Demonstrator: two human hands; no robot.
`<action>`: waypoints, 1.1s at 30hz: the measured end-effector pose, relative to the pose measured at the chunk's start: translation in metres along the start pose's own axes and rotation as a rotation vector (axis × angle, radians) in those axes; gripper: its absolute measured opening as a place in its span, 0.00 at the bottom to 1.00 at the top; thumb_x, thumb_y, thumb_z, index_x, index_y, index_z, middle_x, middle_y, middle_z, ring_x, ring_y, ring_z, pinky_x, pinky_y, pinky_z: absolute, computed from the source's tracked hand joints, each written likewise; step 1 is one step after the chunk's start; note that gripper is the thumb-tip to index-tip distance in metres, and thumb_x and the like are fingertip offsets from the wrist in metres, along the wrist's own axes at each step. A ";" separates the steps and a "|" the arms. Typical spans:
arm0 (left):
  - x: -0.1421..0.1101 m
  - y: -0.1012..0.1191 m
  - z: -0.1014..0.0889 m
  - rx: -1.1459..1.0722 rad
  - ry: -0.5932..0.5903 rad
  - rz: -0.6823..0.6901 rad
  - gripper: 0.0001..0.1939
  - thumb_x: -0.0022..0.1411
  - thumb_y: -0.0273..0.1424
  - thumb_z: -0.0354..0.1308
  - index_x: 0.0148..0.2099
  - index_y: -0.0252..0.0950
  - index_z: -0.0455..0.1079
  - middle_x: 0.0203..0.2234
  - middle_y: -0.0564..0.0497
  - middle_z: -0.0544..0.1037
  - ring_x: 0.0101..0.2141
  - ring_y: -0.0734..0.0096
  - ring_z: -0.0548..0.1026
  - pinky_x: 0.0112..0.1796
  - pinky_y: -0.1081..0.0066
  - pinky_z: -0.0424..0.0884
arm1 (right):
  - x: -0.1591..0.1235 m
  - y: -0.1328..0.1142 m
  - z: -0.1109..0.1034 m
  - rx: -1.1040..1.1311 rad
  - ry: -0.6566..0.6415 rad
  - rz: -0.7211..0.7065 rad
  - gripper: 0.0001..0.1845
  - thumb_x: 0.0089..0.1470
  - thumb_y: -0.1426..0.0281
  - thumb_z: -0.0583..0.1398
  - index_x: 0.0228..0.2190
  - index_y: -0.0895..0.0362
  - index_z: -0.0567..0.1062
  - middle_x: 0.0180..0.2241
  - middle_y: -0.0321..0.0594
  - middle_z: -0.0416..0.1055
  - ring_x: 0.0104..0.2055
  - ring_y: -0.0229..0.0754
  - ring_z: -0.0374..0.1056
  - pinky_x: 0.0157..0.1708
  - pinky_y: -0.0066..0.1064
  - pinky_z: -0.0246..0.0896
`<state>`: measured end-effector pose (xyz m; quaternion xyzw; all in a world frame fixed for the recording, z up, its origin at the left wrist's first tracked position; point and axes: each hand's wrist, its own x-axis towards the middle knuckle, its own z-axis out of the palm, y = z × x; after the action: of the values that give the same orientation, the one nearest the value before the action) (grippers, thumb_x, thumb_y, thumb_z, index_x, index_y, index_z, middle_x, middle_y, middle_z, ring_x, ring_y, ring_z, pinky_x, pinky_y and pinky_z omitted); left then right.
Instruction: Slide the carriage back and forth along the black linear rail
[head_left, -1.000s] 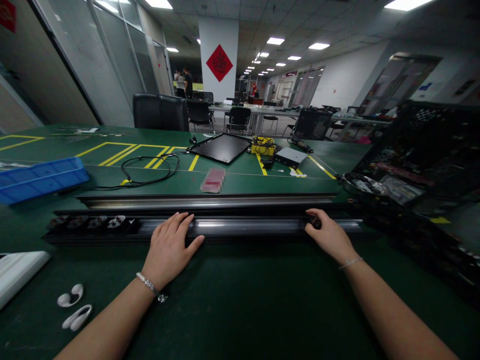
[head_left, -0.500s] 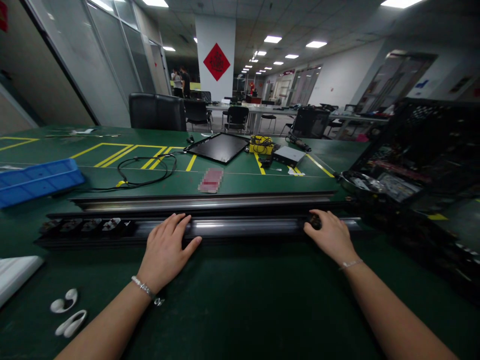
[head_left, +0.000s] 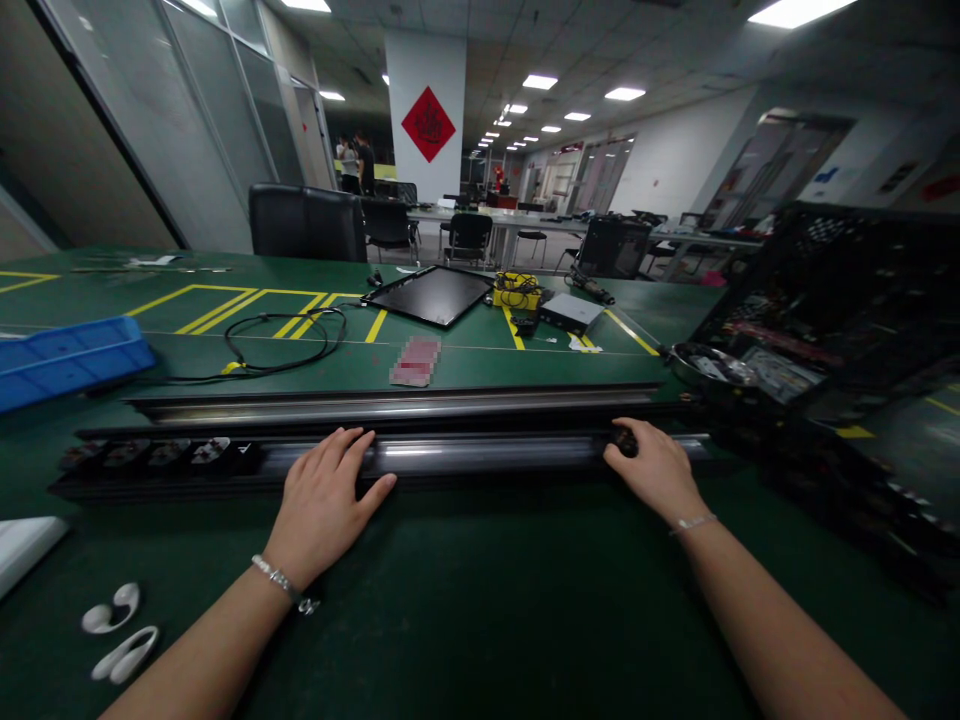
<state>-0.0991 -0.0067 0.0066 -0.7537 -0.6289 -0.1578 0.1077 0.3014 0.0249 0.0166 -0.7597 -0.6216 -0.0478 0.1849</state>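
A long black metal channel (head_left: 480,455) with a shiny inner floor lies across the green table in front of me. Several dark block-shaped modules (head_left: 169,453), resembling power sockets, sit in a row in its left end. My left hand (head_left: 326,500) rests over the channel just left of its middle, thumb spread away from the stretched fingers. Toward the right end, my right hand (head_left: 656,462) has thumb and fingers closed round a small dark module (head_left: 622,440), which sits at the channel; the hand partly hides it. Behind runs a second long metal profile (head_left: 405,405).
White earbuds (head_left: 124,655) lie at front left, near a white object (head_left: 28,548). A blue bin (head_left: 71,362), black cable (head_left: 289,350), flat black panel (head_left: 431,295), grey box (head_left: 571,313) and blurred pink item (head_left: 416,362) stand farther back. A dark open chassis (head_left: 817,330) fills the right.
The whole view has shifted slightly, so things appear a little farther left. Both hands keep the same places on the channel.
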 end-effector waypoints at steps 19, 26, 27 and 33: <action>0.000 -0.001 0.001 0.002 0.010 0.006 0.29 0.62 0.47 0.45 0.58 0.33 0.61 0.55 0.41 0.67 0.57 0.53 0.62 0.53 0.54 0.60 | 0.004 0.004 -0.001 0.083 0.006 0.060 0.24 0.45 0.64 0.54 0.46 0.56 0.71 0.42 0.46 0.72 0.47 0.51 0.65 0.47 0.43 0.57; 0.000 0.000 0.000 -0.001 0.014 0.003 0.29 0.62 0.47 0.45 0.58 0.33 0.62 0.55 0.41 0.68 0.56 0.52 0.63 0.52 0.54 0.61 | 0.005 0.010 -0.001 0.122 -0.007 0.095 0.24 0.45 0.66 0.53 0.46 0.56 0.70 0.42 0.45 0.72 0.45 0.50 0.66 0.46 0.41 0.58; 0.001 0.000 0.000 -0.002 0.014 0.001 0.29 0.62 0.47 0.45 0.58 0.33 0.62 0.55 0.41 0.68 0.56 0.52 0.63 0.52 0.54 0.61 | 0.005 0.010 -0.001 0.124 -0.005 0.092 0.24 0.45 0.66 0.53 0.46 0.56 0.70 0.42 0.45 0.72 0.45 0.50 0.66 0.46 0.41 0.58; 0.001 0.000 0.001 -0.005 0.014 0.003 0.29 0.62 0.47 0.45 0.58 0.33 0.61 0.55 0.41 0.68 0.56 0.52 0.63 0.52 0.54 0.61 | 0.005 0.010 -0.001 0.135 -0.007 0.100 0.24 0.45 0.66 0.53 0.47 0.55 0.69 0.42 0.44 0.71 0.45 0.49 0.65 0.44 0.40 0.59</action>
<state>-0.0989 -0.0059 0.0061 -0.7537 -0.6267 -0.1643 0.1104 0.3120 0.0276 0.0170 -0.7759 -0.5853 0.0063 0.2354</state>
